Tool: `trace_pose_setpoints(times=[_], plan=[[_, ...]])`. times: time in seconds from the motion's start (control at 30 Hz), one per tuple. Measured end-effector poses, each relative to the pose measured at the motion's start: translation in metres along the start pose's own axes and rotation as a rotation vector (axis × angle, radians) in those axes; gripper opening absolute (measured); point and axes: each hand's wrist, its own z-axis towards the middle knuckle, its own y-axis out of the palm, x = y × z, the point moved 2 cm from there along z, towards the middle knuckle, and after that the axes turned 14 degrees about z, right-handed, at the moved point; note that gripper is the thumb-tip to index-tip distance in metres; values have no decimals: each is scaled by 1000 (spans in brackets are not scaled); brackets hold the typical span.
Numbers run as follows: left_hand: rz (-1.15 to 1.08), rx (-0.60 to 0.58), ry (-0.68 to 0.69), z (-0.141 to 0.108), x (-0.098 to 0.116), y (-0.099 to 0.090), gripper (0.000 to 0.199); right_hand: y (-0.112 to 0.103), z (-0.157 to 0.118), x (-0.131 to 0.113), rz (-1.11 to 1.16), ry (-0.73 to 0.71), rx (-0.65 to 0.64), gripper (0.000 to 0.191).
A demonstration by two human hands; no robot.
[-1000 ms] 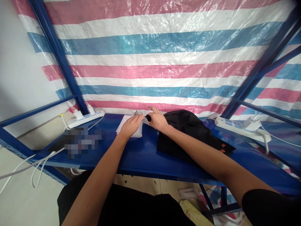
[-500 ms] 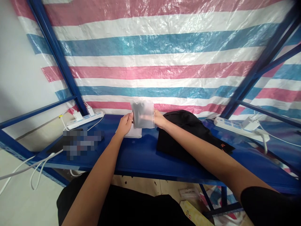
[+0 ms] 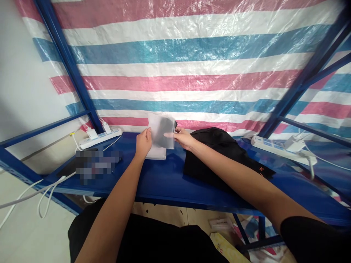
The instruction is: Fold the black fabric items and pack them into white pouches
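A translucent frosted bag (image 3: 155,128) is held up above the blue shelf. My left hand (image 3: 144,141) pinches its left edge. At its right side, my right hand (image 3: 184,138) has the thumb showing through the plastic and the fingers closed on a dark flat item (image 3: 165,128), which lies mostly inside the bag with a dark corner sticking out at the right edge. Flat on the shelf below are more translucent bags (image 3: 157,153). Black folded fabric (image 3: 211,160) lies beneath and beside my right forearm.
A white power strip (image 3: 101,138) with plugs sits at the left rear, another power strip (image 3: 282,150) at the right. White cables (image 3: 46,190) hang over the left edge. Blue posts (image 3: 65,62) frame a striped sheet (image 3: 178,84) behind the shelf (image 3: 161,182).
The bag and both hands have shifted slightly left. The dark item now sits toward the bag's right side, with a corner showing outside, and my left hand's grip is further from it.
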Motion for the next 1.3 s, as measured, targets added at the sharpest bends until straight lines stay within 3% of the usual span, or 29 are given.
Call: trace_pose_setpoints(times=[0.2, 0.33, 0.43, 0.57, 0.73, 0.93, 1.07, 1.17, 1.3], plan=[[55, 31, -132, 6, -15, 2, 41, -4, 5, 5, 156, -25, 26, 34], [98, 37, -250, 10, -35, -6, 43, -19, 11, 3, 317, -59, 108, 35], [48, -36, -262, 11, -48, -9, 43, -34, 13, 6, 305, -30, 186, 32], [33, -178, -310, 11, -55, -6, 34, -44, 12, 15, 304, 117, 235, 25], [172, -421, -234, 7, -51, -1, 50, -43, 11, 22, 370, 181, 274, 21], [390, -478, -236, -1, -53, -4, 49, -43, 11, 30, 266, 197, 284, 21], [522, -574, -271, -7, -50, -5, 64, -43, 11, 32, 310, 231, 252, 24], [578, -502, -167, -9, -41, -7, 73, -42, 12, 32, 338, 254, 219, 28], [481, -340, 213, -7, -30, 0, 57, -40, 10, 32, 324, 272, 194, 31]])
